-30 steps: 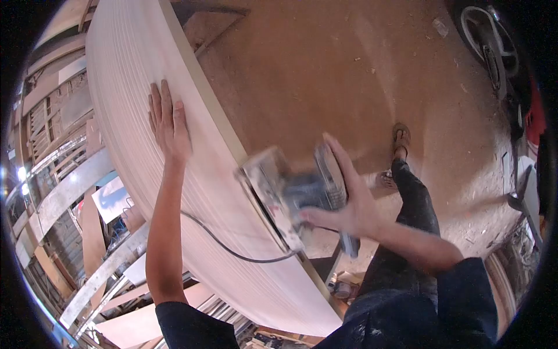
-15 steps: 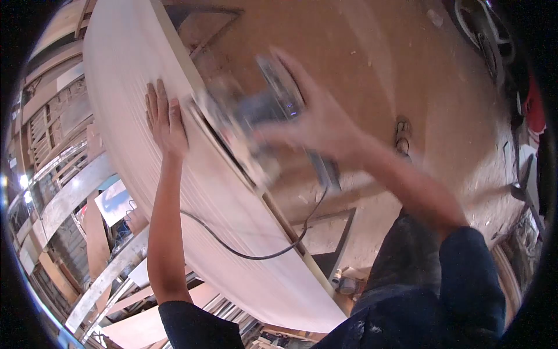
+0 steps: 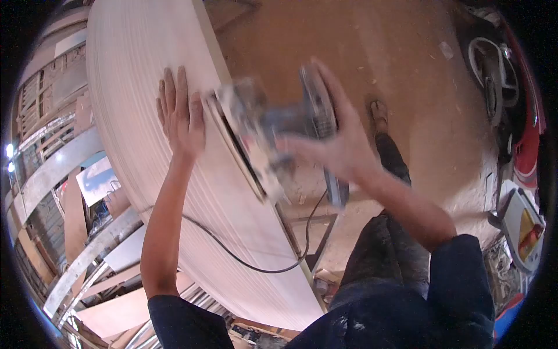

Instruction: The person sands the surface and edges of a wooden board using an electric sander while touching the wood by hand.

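Observation:
A long pale panel with fine lengthwise lines (image 3: pixel 145 116) runs from the top to the lower middle. My left hand (image 3: pixel 183 119) lies flat on its face near the edge, fingers stretched out. To the right, my right hand (image 3: pixel 337 134) is wrapped round the body of a power tool (image 3: pixel 290 122), blurred by motion. The tool's flat base (image 3: pixel 238 139) is against the panel's long edge. A dark cable (image 3: pixel 232 254) loops across the panel's lower part and up to the tool.
Wooden boards and metal strips (image 3: pixel 87 250) are stacked at the left. Brown dusty floor (image 3: pixel 302 35) lies beyond the panel, with my foot (image 3: pixel 379 113) on it. A motorbike-like dark and red object (image 3: pixel 500 81) stands at the right, with a grey and yellow item (image 3: pixel 523 230) below.
The tool and my right hand moved from low on the panel's edge up along it, and the view has shifted slightly. My left hand stays flat on the panel.

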The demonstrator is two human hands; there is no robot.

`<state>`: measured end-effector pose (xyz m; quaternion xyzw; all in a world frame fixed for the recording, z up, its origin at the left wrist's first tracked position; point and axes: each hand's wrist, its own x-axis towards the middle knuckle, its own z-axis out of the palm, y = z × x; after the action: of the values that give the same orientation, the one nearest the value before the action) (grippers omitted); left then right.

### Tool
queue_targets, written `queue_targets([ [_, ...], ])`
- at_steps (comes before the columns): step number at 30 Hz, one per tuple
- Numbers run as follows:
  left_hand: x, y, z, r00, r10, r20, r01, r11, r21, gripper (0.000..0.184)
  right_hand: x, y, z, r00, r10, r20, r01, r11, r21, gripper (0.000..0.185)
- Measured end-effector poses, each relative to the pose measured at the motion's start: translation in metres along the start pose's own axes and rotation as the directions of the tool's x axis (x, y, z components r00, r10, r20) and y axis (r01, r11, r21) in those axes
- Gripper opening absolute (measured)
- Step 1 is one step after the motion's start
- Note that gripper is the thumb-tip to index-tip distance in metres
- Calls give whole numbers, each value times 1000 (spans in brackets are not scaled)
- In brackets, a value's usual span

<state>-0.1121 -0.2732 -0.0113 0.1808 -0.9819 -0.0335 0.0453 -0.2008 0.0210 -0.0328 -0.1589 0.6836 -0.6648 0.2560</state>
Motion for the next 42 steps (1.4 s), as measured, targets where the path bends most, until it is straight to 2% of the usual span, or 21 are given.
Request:
queue_targets([
  [1, 0, -2, 1, 1000, 24, -13, -24, 1000, -15, 59, 20, -11, 1, 1000, 5, 11, -5, 1000, 4, 122],
  [2, 0, -3, 2, 998, 52, -24, -52, 998, -30, 59, 40, -29, -3, 979, 182, 94, -192, 976, 105, 121],
  [4, 0, -6, 5, 998, 64, -25, -65, 997, -30, 59, 44, -32, -6, 918, 351, 187, -384, 903, 191, 121],
  [5, 0, -7, 6, 996, 73, -41, -74, 997, -30, 60, 36, -21, -4, 973, 199, 118, -217, 961, 172, 120],
  [7, 1, -1, 3, 997, 69, -41, -71, 997, -34, 60, 8, -6, -1, 997, 44, 56, -52, 987, 150, 119],
  [9, 2, 2, 3, 996, 77, -44, -79, 996, -37, 60, -41, -1, -6, 998, -14, 58, 6, 989, 149, 118],
  [11, 2, 1, 3, 999, 35, -38, -37, 998, -45, 59, -84, -2, -17, 993, -28, 115, 25, 999, 28, 120],
  [13, 2, -3, 5, 998, 46, -36, -47, 998, -34, 59, -139, 11, -15, 958, 210, 196, -250, 945, 209, 121],
  [14, 3, -5, 6, 998, 54, -35, -55, 998, -30, 60, -157, 7, -21, 932, 276, 233, -318, 934, 164, 121],
  [15, 4, -3, 7, 997, 60, -48, -61, 998, -27, 60, -167, 4, -24, 903, 338, 264, -377, 919, 115, 121],
  [17, 2, 2, 2, 1000, 25, -10, -25, 1000, -3, 60, -175, 5, -23, 913, 317, 259, -362, 920, 151, 120],
  [19, 2, 7, -3, 1000, 15, -11, -15, 1000, 6, 60, -151, 10, -23, 926, 280, 252, -329, 926, 183, 119],
  [21, 31, -1, 1, 1000, 15, 0, -15, 1000, 1, 61, -116, 2, -25, 904, 248, 348, -316, 936, 154, 125],
  [24, 106, -26, 11, 999, 5, -46, -5, 1000, -4, 62, -61, -4, -19, 945, 182, 271, -237, 953, 187, 126],
  [29, 301, -71, 27, 995, -67, -73, 69, 997, 30, 61, 66, -29, -15, 975, 67, 211, -55, 997, -62, 122],
  [32, 365, -80, 28, 993, -103, -65, 104, 995, -2, 60, 108, -33, -9, 968, 119, 221, -121, 993, -5, 124],
  [34, 413, -100, 40, 994, -86, -73, 88, 996, 21, 59, 150, -34, -6, 972, 128, 199, -154, 981, 119, 124],
  [37, 471, -113, 55, 995, -60, -81, 64, 997, 47, 58, 217, -31, -8, 981, 58, 183, -63, 998, 23, 124],
  [41, 526, -120, 77, 996, -63, -66, 66, 997, 50, 58, 299, -20, -12, 978, 87, 189, -99, 994, 55, 125],
  [42, 541, -122, 81, 995, -68, -71, 72, 996, 50, 58, 325, -22, -14, 983, 35, 180, -33, 999, -11, 126],
])
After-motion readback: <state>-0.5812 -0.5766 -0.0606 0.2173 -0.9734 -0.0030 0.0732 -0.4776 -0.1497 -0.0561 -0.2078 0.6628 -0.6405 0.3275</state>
